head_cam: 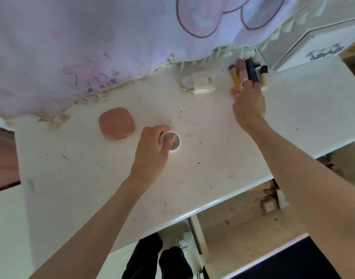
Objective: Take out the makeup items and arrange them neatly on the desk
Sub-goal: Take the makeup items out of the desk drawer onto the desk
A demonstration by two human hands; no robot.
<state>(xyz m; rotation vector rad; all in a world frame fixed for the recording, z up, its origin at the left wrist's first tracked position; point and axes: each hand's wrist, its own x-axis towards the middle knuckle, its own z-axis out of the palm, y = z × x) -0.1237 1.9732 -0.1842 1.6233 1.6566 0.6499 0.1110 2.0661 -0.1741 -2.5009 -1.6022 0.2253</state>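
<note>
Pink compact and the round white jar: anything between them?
Head view: only the left hand, gripping the round white jar; pink compact sits clear on the desk.

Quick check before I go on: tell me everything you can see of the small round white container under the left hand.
The small round container has a white rim and looks like plastic. Its round top face is pale and seems clear or glossy, with dark markings too blurred to read. It sits flat on the white desk, right of the pink compact and apart from it. The left hand grips it from the left, fingers curled over its edge and hiding part of it. Whether it is lidded cannot be told.
</note>
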